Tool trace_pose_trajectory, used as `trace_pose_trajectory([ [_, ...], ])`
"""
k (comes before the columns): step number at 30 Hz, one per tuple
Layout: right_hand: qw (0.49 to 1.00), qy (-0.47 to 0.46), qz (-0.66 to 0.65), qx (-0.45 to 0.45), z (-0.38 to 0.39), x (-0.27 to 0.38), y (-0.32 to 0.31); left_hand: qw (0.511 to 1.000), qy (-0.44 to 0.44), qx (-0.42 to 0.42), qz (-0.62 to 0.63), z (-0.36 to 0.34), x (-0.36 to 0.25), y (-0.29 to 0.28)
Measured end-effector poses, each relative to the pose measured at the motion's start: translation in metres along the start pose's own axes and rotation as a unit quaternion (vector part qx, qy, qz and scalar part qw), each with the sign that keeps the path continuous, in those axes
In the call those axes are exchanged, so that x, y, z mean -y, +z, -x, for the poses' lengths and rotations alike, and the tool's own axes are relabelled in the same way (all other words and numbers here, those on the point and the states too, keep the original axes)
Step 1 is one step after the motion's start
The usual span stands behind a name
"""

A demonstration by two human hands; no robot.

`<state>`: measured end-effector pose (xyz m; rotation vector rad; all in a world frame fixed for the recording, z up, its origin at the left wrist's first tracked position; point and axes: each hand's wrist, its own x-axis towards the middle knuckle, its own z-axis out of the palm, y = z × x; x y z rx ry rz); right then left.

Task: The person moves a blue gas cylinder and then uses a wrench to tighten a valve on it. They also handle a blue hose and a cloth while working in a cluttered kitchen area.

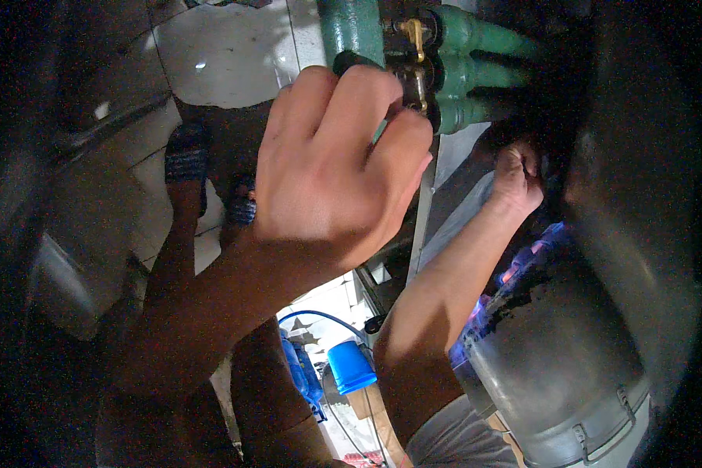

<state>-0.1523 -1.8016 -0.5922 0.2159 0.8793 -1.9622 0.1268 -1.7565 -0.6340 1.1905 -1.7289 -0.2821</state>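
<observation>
While the left hand [331,168] sits up close to the camera, its fingers are curled tight around a dark handle [351,61] by the brass valve [415,47] on the green pipes [460,70]. Right hand [516,175] is fisted against the dark drum [600,312], can't tell on what. Blue cup [351,366] below on the floor.

Both forearms are bare, with no sleeves, watch or gloves. The left hand [335,164] fills the frame's centre; the right hand [516,178] shows smaller at the upper right. At the bottom edge, pale grey shorts [460,441] cover the lap, and dark blue patterned sandals [186,160] sit on the feet at upper left.
</observation>
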Motion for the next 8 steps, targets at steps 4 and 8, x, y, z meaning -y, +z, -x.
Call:
trace_pose_trajectory([
  [4,1.000,-0.015,-0.013,-0.008,-0.003,0.006,-0.004,1.000,-0.011,0.023,0.015,-0.002,0.000,-0.010],
  [8,0.988,-0.032,-0.098,-0.119,-0.013,0.056,-0.003,0.997,-0.028,0.033,0.065,-0.014,-0.008,-0.002],
])
